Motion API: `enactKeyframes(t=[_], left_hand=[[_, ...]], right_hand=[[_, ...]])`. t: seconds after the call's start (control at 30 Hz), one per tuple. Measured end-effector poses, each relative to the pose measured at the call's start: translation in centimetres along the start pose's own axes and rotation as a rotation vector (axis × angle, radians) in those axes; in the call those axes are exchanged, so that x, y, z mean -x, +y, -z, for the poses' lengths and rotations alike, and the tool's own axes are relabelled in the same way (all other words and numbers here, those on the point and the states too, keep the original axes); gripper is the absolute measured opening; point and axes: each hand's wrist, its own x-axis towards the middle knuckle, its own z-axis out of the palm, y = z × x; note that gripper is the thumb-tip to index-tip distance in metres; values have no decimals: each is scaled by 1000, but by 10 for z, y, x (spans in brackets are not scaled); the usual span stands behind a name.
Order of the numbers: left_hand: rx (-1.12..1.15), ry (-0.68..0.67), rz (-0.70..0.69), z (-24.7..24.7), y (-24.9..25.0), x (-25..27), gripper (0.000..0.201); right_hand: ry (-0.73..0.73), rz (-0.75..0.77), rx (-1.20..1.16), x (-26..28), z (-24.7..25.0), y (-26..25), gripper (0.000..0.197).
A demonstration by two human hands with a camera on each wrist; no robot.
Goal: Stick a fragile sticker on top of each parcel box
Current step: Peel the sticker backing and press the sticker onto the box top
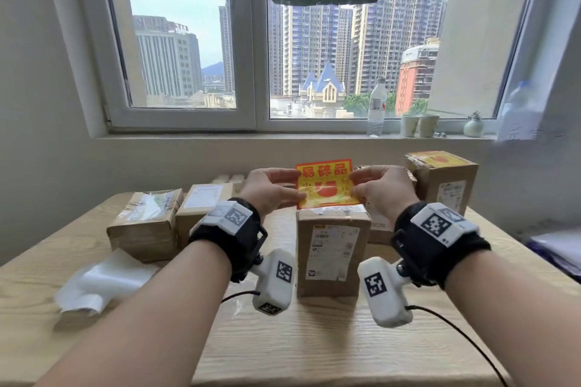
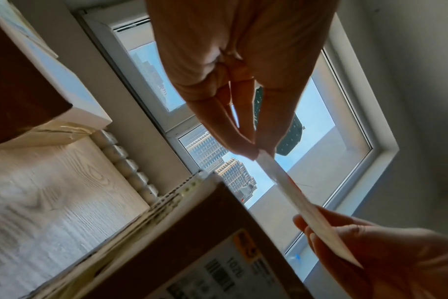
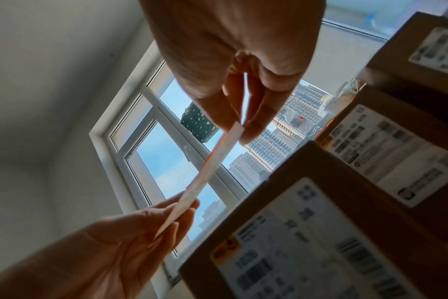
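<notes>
Glossy paper sticker [image 1: 325, 184], brown cardboard box [image 1: 332, 253], seemingly wood-grain table [image 1: 283, 342].

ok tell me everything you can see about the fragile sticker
The fragile sticker is a thin, flexible sheet, yellow with a red border, bold red Chinese characters along the top and a red graphic below. It is held upright in the air above the upright brown box, touching nothing else. The left hand and right hand pinch its side edges.

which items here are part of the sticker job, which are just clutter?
Job:
fragile sticker, pinched by left hand and right hand
upright box below it
flat boxes on the left
back right box, already stickered

Clutter:
white backing sheets
water bottle, paper cups, small plant pot on the sill
</notes>
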Motion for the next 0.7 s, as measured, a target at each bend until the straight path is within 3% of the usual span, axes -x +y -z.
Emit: enactKeyframes(t=[0.3,0.7], left_hand=[[-154,4,31,-17,-5,-6,46],[-325,39,50,-18,-9,-12,47]], right_hand=[[19,-41,132,-4,3,15,17],[-15,24,424,-1,-1,10,23]])
